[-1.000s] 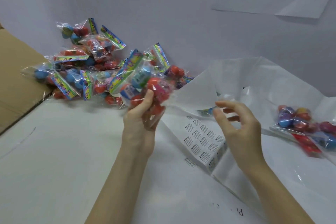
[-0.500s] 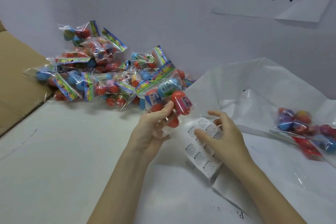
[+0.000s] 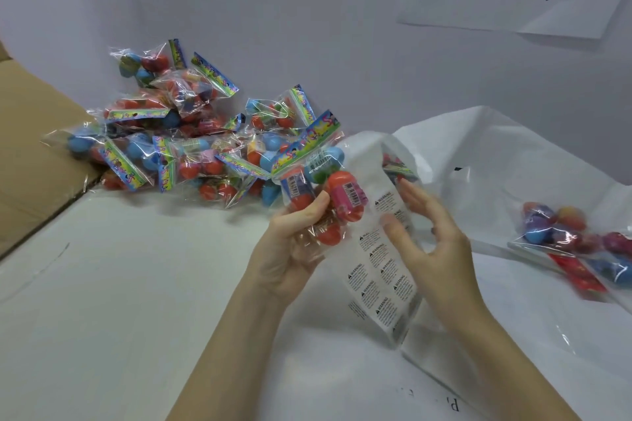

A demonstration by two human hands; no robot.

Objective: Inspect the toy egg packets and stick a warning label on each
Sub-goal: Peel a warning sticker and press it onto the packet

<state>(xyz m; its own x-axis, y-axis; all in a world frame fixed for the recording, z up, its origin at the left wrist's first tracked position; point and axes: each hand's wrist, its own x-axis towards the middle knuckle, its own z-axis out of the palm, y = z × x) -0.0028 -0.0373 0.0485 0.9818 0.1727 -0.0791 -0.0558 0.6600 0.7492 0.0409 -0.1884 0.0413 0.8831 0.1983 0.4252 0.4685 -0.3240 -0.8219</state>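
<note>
White table (image 3: 102,318): left hand (image 3: 294,249) round packet (image 3: 318,181).

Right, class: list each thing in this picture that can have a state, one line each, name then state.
left hand: grips one packet, raised.
held packet: sealed, off the table.
right hand: fingers spread, at the label sheet.
label sheet: partly lifted, warning labels on it.
packet pile: heaped against the wall.
right packets: lying flat.

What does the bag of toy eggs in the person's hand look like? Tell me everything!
The packet is a clear crinkly plastic bag with a colourful card strip across its top. Inside sit plastic eggs, red, pink and blue, some bearing barcode stickers. The left hand grips its lower part, holding it up, tilted, above the white table beside the sheet of warning labels.
</note>
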